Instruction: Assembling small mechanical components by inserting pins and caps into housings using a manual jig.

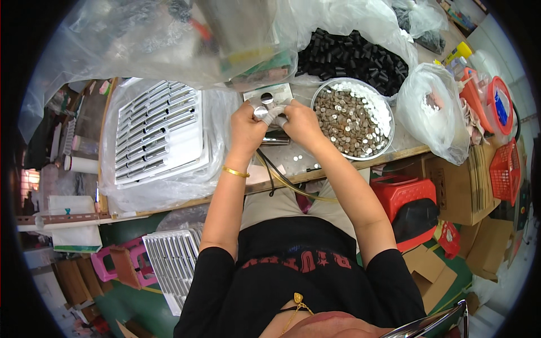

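At the table's front, close together, my left hand [248,128] and my right hand [302,123] work over small shiny metal pieces. My left fingers close round a silver metal tube [260,112], its round end facing up. Pale, whitish wrapping [278,116] shows around the fingertips between the hands. The right fingers are pressed together there, and what they grip is hidden. Just beyond stands a shiny round-ended piece with a dark top [266,98]. More metal tubes [276,138] lie under my hands, beside the right wrist.
White trays of chrome tubes [197,129] stand at the left on plastic film. A round bowl [390,138] of brown and white discs sits right of my hands. Behind it are short black cylinders [355,59] in a bag. A red stool [403,194] is below the table edge.
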Action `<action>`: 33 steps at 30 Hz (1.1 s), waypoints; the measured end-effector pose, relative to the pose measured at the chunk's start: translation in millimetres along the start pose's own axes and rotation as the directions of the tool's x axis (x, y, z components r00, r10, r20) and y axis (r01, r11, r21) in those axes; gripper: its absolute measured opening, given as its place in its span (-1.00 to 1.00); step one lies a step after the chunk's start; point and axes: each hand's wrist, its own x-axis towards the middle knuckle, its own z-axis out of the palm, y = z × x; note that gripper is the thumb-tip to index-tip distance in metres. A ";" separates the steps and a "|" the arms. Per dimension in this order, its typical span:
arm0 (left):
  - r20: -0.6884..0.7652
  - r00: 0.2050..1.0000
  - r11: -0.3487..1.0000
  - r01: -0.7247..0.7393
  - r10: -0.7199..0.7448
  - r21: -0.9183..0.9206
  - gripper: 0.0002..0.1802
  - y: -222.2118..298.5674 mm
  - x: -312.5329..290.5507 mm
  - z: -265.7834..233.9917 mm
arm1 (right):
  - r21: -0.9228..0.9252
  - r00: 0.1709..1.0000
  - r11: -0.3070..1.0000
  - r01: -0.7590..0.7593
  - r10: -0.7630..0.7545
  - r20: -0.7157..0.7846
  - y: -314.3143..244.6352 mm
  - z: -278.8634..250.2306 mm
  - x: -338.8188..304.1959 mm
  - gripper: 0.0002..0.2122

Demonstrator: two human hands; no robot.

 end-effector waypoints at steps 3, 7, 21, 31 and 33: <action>-0.062 0.998 0.997 0.015 -0.020 -0.082 -0.73 -18.5 16.3 11.4 | 0.059 0.992 0.998 -0.036 0.042 -0.117 2.6 6.4 3.9 -0.74; -0.067 0.997 0.998 0.047 -0.043 0.047 -0.69 -60.4 27.8 18.5 | 0.031 0.988 0.998 -0.057 0.061 -0.139 -2.1 -8.9 1.3 -0.67; -0.063 0.982 0.971 0.162 -0.175 -0.178 -0.61 -35.9 19.2 24.9 | -0.684 0.995 0.729 0.008 -0.075 -0.069 136.0 -88.7 71.1 -0.87; -0.145 0.986 0.971 -0.047 0.083 0.235 -0.68 -28.8 6.0 26.3 | -0.586 0.988 0.807 0.068 -0.136 -0.073 119.1 -85.7 73.2 -0.84; -0.224 0.973 0.984 0.018 -0.059 -0.179 -0.64 -14.8 1.7 29.7 | -0.393 0.970 0.919 0.020 -0.113 -0.216 107.7 -78.4 57.6 -0.79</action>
